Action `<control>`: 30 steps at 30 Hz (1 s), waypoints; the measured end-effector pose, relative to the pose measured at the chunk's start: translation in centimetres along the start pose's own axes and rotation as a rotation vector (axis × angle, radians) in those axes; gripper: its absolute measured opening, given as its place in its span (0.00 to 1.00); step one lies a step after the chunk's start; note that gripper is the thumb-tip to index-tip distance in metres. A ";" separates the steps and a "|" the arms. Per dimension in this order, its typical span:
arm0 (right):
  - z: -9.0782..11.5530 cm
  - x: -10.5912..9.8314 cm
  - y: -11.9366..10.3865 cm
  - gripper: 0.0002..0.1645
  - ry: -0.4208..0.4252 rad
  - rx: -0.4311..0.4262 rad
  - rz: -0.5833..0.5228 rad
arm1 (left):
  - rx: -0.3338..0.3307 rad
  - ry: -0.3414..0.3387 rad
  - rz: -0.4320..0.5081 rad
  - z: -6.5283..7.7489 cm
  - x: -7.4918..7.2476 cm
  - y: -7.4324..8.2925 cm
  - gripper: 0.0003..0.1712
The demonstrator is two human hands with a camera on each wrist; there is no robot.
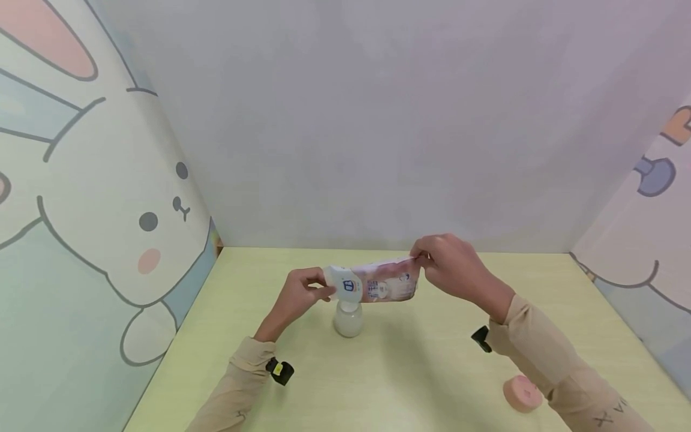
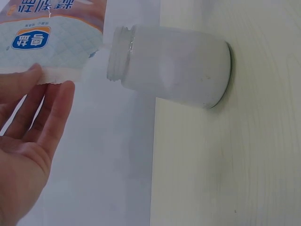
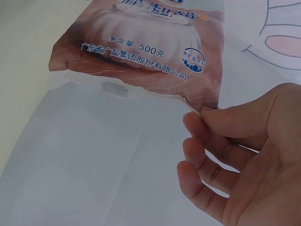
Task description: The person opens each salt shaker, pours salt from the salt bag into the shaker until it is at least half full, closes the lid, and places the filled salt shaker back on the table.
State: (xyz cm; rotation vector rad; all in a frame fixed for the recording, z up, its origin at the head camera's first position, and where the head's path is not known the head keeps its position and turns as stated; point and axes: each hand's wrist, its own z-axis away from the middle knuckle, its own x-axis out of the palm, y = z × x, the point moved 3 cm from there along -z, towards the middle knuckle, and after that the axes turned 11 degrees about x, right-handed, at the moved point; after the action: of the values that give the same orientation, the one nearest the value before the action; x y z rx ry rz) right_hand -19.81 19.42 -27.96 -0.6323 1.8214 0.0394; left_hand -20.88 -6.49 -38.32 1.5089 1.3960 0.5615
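Both hands hold a printed plastic salt bag (image 1: 385, 285) stretched sideways above the table. My left hand (image 1: 302, 295) pinches its pale end between thumb and fingers. At the other end, my right hand (image 1: 450, 267) grips a top corner of the brown part, thumb against forefinger, and this end is slightly higher. Under the bag's left part stands an upright glass jar (image 1: 348, 321) that looks white inside. The left wrist view shows the jar's threaded mouth without a lid, with the bag's lower corner (image 2: 94, 49) right at it.
A round pink lid-like piece (image 1: 522, 393) lies on the light table (image 1: 335, 384) at the front right, beside the right sleeve. A plain pale wall (image 1: 345, 132) rises behind the table. Side panels with cartoon rabbit drawings (image 1: 119, 198) stand left and right.
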 end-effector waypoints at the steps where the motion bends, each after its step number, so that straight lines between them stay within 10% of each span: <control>1: 0.0 0.0 0.0 0.15 -0.001 -0.002 0.000 | -0.001 0.000 -0.001 0.0 0.0 0.0 0.04; 13: 0.0 0.0 -0.2 0.15 -0.005 -0.003 -0.005 | -0.002 0.002 -0.001 0.0 0.0 0.1 0.04; 24: -0.1 -0.1 -0.4 0.16 -0.004 -0.006 0.000 | 0.116 0.015 -0.002 0.2 0.0 -3.1 0.07; 30: 0.0 -0.2 -0.4 0.16 0.002 -0.009 0.004 | 0.055 0.010 0.008 0.1 0.0 -2.9 0.07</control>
State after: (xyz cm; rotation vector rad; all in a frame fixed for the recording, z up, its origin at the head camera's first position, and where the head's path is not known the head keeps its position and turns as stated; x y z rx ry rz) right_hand -19.57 19.16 -27.63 -0.6350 1.8256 0.0497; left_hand -22.19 -6.86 -40.90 1.5580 1.4236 0.5409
